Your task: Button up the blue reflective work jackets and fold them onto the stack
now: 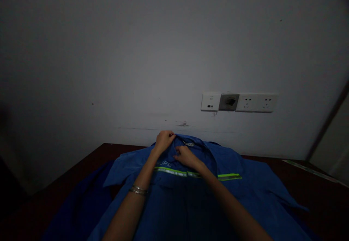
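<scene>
Head view: left hand (164,139) pinches collar (191,138) of blue shirt (174,204); right hand (187,157), at left's four o'clock, finger grip cannot be told.

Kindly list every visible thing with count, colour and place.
Wall: one, grey, background.
Outlet row: one, white and dark, on wall.
Tabletop: one, dark reddish-brown, below wall.
Thin strip: one, pale, tabletop's right.
Shirt: one, blue, on tabletop.
Reflective strips: at least two, yellow-green, across shirt.
Collar label: one, pale, inside collar.
Darker cloth: count unclear, deep blue, beneath shirt.
Bracelet: at least one, silvery, left forearm.
Left hand: one, bare, pinching collar.
Right hand: one, bare, near collar.
</scene>
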Demonstrator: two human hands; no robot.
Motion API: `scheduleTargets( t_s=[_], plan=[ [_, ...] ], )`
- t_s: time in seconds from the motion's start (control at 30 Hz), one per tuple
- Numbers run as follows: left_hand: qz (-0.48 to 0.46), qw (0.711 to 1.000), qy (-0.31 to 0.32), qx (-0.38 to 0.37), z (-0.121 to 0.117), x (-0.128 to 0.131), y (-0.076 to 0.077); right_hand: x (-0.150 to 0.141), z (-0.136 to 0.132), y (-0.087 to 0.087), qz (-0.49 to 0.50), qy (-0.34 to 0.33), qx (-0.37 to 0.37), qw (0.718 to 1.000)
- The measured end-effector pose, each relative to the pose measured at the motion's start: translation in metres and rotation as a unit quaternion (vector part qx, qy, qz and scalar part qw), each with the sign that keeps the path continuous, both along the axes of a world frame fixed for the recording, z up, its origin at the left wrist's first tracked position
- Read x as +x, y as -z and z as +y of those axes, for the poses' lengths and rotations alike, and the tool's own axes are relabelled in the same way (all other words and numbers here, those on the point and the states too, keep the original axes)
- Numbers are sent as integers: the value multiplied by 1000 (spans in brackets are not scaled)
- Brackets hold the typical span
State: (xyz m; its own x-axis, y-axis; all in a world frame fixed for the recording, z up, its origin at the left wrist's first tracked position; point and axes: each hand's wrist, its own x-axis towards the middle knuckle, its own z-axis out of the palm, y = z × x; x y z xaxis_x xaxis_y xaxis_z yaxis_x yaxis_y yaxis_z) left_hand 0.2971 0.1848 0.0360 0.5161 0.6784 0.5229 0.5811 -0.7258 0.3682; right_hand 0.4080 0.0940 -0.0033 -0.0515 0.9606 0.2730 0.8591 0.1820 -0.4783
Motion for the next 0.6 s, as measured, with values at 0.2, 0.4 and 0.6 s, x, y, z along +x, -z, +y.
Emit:
scheduleTargets(
  t_s=[0.2, 0.4, 0.6],
  plan=[
    [15, 998, 8, 56, -3, -1, -1, 36, -11, -31, -6, 17, 34, 999],
    [30, 998, 17, 46, -4, -1, -1, 75, -23, -54, -110, 118, 126, 979],
    [35, 998, 25, 36, -4, -1, -1, 64, -26, -50, -152, 96, 83, 980]
  ],
)
